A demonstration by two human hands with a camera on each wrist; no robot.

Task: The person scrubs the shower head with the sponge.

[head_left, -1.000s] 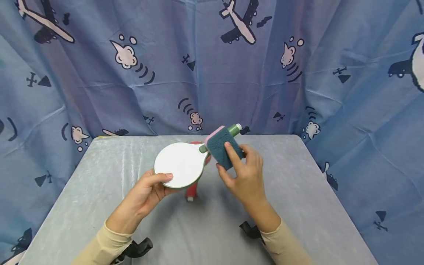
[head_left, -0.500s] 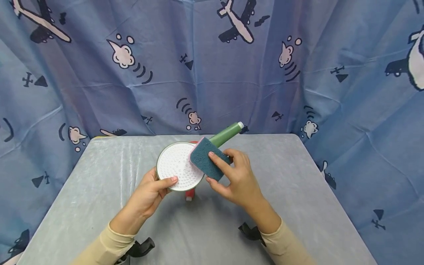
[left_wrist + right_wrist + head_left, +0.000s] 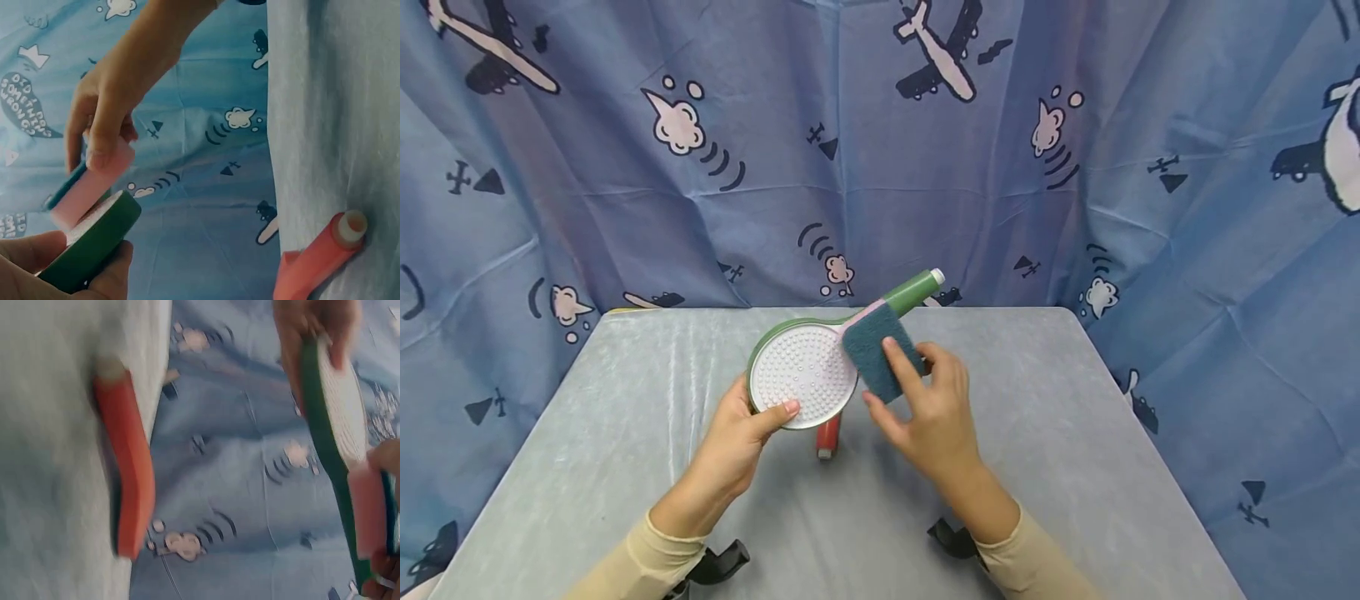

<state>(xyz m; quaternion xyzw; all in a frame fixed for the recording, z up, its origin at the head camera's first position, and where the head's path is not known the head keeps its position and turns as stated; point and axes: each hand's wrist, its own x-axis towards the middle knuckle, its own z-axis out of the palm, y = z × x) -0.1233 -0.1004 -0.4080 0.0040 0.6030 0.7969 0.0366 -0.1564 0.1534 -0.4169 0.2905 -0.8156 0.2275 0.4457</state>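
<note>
A green shower head [image 3: 803,375] with a white, nubbed spray face is held up over the table by my left hand [image 3: 730,433], thumb on the face and fingers behind the rim. Its green handle [image 3: 913,292] points up and to the right. My right hand [image 3: 932,408] grips a sponge [image 3: 882,352], teal scouring layer outward and pink foam toward the shower head. The sponge overlaps the right edge of the face and the start of the handle. In the left wrist view the pink foam [image 3: 94,187] lies right against the face.
A red shower head lies on the grey-covered table [image 3: 625,417] behind the green one; only its red handle [image 3: 828,437] shows in the head view. A blue curtain [image 3: 760,167] with airplane prints hangs behind the table.
The sponge has moved left and down from the handle onto the face's edge, then slightly back up. The left hand has tilted the shower head, so its nubs and green rim show more.
</note>
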